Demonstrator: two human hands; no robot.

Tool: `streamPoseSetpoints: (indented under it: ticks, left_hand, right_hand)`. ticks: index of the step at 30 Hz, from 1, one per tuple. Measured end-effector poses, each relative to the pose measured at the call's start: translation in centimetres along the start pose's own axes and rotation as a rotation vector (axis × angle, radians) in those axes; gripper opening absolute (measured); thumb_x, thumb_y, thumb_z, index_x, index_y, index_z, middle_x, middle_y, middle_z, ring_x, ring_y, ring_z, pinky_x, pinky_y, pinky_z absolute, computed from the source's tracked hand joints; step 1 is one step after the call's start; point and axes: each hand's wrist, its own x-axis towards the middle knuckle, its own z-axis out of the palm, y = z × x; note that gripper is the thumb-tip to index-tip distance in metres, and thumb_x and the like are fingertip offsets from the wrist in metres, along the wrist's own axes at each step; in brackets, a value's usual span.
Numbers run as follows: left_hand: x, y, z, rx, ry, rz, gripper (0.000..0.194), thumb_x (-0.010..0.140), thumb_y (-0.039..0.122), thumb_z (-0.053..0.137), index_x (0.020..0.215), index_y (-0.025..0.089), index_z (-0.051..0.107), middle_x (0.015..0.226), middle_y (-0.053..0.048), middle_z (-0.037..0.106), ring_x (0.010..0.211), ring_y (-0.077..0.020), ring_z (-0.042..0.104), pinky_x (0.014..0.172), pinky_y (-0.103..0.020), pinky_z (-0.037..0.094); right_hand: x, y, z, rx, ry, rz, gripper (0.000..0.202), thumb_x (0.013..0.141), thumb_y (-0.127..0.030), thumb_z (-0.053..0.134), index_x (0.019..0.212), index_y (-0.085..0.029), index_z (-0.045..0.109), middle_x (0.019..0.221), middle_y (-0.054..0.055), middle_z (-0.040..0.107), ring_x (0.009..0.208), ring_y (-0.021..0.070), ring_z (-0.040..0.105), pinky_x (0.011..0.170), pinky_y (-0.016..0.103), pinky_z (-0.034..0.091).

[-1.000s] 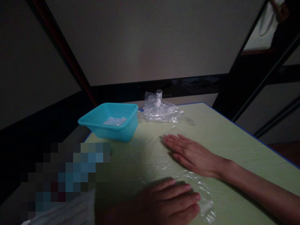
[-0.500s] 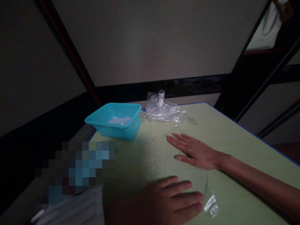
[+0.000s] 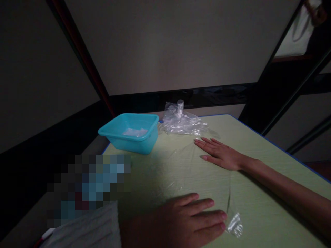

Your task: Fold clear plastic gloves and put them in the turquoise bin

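A thin clear plastic bag (image 3: 178, 172) lies spread flat on the pale green table, with a crumpled shiny corner (image 3: 235, 225) at its near right. My left hand (image 3: 191, 218) rests palm down on the near part of this bag, fingers stretched toward the right; its thumb is hidden. Farther back, my right hand (image 3: 219, 153) lies flat at the bag's far right part, fingers spread and pointing left. Neither hand grips anything. The bag's outline is faint and partly hard to follow.
A turquoise plastic basin (image 3: 143, 144) with a whitish, film-like item inside stands at the table's back left. Beside it sits a heap of crumpled clear plastic bags (image 3: 181, 122). A pixelated patch covers the left side. The table's blue edge (image 3: 279, 146) runs along the right.
My right hand has slid away from me and slightly right across the bag. My left hand stays in place on it. The view has shifted a little.
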Motion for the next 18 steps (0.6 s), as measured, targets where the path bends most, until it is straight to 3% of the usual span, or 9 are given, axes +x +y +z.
streamPoseSetpoints:
  ticks: [6, 13, 16, 18]
  left_hand:
    - [-0.1, 0.0, 0.6, 0.012, 0.051, -0.014, 0.036, 0.098, 0.028, 0.029, 0.129, 0.015, 0.044, 0.141, 0.002, 0.040, 0.131, -0.0162, 0.034, 0.107, -0.032, 0.032]
    - [-0.3, -0.1, -0.4, -0.037, 0.024, -0.017, 0.035, 0.099, 0.026, 0.027, 0.127, 0.014, 0.045, 0.141, -0.001, 0.041, 0.131, -0.0161, 0.034, 0.109, -0.032, 0.026]
    - [-0.7, -1.2, 0.1, -0.144, 0.214, -0.237, 0.048, 0.093, 0.040, 0.039, 0.127, 0.007, 0.044, 0.140, -0.012, 0.040, 0.132, -0.0203, 0.033, 0.109, -0.035, 0.027]
    - [-1.0, -2.6, 0.9, -0.166, 0.347, -0.530, 0.043, 0.093, 0.029, 0.035, 0.129, 0.007, 0.042, 0.140, -0.014, 0.040, 0.131, -0.0192, 0.034, 0.108, -0.036, 0.031]
  right_hand:
    - [0.1, -0.1, -0.1, 0.003, -0.020, 0.038, 0.066, 0.090, -0.058, 0.022, 0.144, -0.020, 0.018, 0.148, 0.007, 0.023, 0.136, 0.0281, 0.013, 0.108, 0.056, 0.016]
    - [0.0, -0.2, -0.3, 0.011, -0.033, 0.041, 0.063, 0.092, -0.056, 0.021, 0.144, -0.020, 0.017, 0.148, 0.008, 0.021, 0.136, 0.0260, 0.012, 0.108, 0.056, 0.015]
    - [0.1, -0.6, -0.6, 0.018, -0.012, 0.045, 0.061, 0.093, -0.054, 0.020, 0.144, -0.020, 0.019, 0.149, 0.009, 0.021, 0.136, 0.0260, 0.014, 0.107, 0.056, 0.017]
    - [0.2, -1.2, -0.9, 0.007, 0.009, 0.044, 0.061, 0.093, -0.052, 0.019, 0.143, -0.017, 0.022, 0.148, 0.011, 0.022, 0.136, 0.0269, 0.016, 0.107, 0.057, 0.017]
